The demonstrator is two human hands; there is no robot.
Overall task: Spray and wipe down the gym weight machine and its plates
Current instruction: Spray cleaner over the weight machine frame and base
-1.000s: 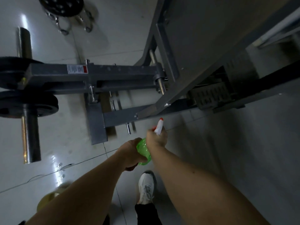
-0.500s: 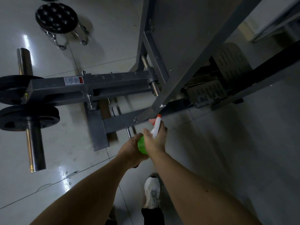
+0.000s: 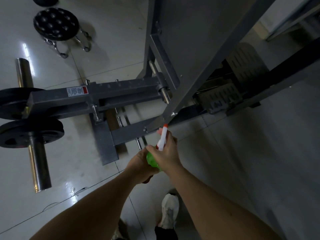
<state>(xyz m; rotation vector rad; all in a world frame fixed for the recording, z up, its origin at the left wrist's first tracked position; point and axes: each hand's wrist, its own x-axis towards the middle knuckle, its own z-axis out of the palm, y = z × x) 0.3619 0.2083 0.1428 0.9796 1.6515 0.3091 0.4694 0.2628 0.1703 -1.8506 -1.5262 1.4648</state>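
Left hand (image 3: 138, 163) fingers wrap the spray bottle (image 3: 152, 161) base — right hand (image 3: 167, 153) fingers clamp its neck.

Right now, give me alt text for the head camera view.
Two hands hold a green spray bottle, the left hand round its body, the right hand at its white sprayer, nozzle pointing at the grey frame of a weight machine. Black plates sit on a steel bar at left; a round black stool stands beyond.
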